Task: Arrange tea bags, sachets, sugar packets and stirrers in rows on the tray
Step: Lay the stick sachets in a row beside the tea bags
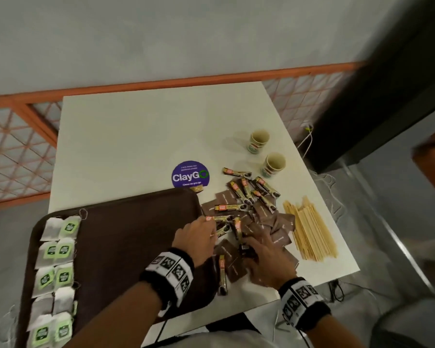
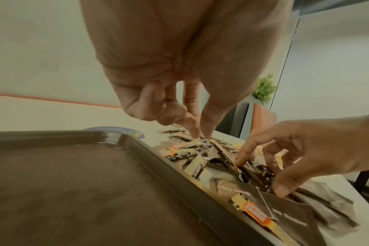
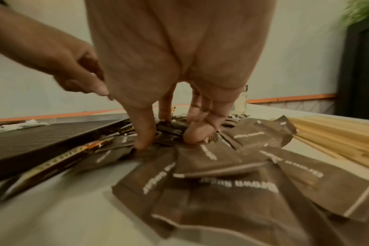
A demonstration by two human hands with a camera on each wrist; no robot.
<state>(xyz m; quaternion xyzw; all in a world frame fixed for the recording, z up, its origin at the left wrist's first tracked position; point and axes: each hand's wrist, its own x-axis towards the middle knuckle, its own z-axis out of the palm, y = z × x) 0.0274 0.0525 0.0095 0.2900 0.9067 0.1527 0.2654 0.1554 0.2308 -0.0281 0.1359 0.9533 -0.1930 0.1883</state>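
Observation:
A dark brown tray (image 1: pixel 126 234) sits at the table's near left, with green-labelled tea bags (image 1: pixel 58 259) in two columns along its left side. Right of the tray, stick sachets (image 1: pixel 246 192) lie jumbled over brown sugar packets (image 1: pixel 279 229), and wooden stirrers (image 1: pixel 309 232) lie beside them. My left hand (image 1: pixel 211 222) reaches over the tray rim, thumb and forefinger (image 2: pixel 194 131) pinching the end of a sachet (image 1: pixel 221 218). My right hand (image 3: pixel 169 138) is down in the pile, thumb (image 3: pixel 143 141) and fingers (image 3: pixel 196 133) closing on a dark sachet (image 3: pixel 169 129).
Two paper cups (image 1: pixel 259 140) (image 1: pixel 274 164) stand behind the pile. A purple round sticker (image 1: pixel 190 175) lies beyond the tray's far corner. One sachet (image 1: pixel 222 275) lies against the tray's right rim. The white table (image 1: pixel 136 136) ends just right of the stirrers.

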